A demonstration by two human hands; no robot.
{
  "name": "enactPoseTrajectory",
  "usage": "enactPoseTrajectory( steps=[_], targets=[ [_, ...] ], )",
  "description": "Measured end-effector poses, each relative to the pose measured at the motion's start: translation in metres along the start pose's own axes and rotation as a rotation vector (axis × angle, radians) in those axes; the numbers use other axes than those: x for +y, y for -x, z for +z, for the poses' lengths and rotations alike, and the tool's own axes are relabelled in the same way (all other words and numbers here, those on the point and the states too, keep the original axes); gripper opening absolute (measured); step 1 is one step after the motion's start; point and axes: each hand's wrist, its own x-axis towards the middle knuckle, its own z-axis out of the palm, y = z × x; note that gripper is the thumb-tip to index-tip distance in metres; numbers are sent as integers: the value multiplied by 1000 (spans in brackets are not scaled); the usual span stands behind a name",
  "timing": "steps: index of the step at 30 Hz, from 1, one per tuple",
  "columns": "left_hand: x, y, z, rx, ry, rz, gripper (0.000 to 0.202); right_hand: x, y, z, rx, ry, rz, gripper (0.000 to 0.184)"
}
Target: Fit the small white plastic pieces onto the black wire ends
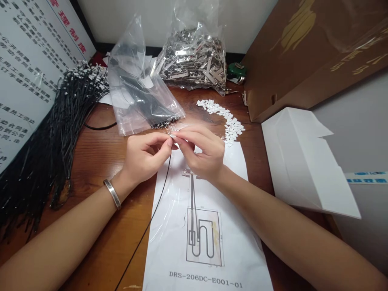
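Observation:
My left hand (145, 158), with a metal bracelet (112, 194) at its wrist, pinches the end of a thin black cable (158, 204). The cable hangs from the fingertips and runs down toward the bottom edge. Against it, my right hand (203, 151) is closed thumb to forefinger on a tiny white piece (172, 136) at the cable's tip. Fingertips of both hands meet there and partly hide the joint. Under the hands lies a printed drawing sheet (169, 250) with a wiring diagram. Loose white pieces (233, 128) form a curved pile beyond my right hand.
On the left hangs a thick bundle of black cables (57, 133) with white ends. A clear bag of black cables (142, 97) and a bag of metal strips (197, 60) stand at the back. A green tape measure (236, 72), brown box (273, 52) and folded white card (303, 161) are right.

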Motion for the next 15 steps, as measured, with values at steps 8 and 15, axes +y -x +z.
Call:
enactPoseTrajectory(
  steps=[8,15],
  targets=[
    [3,3,2,83,-137,189,17,-1,-2,0,37,-9,-57,15],
    [4,5,1,97,-202,238,17,-3,-4,-1,16,-31,-29,13]
  ],
)
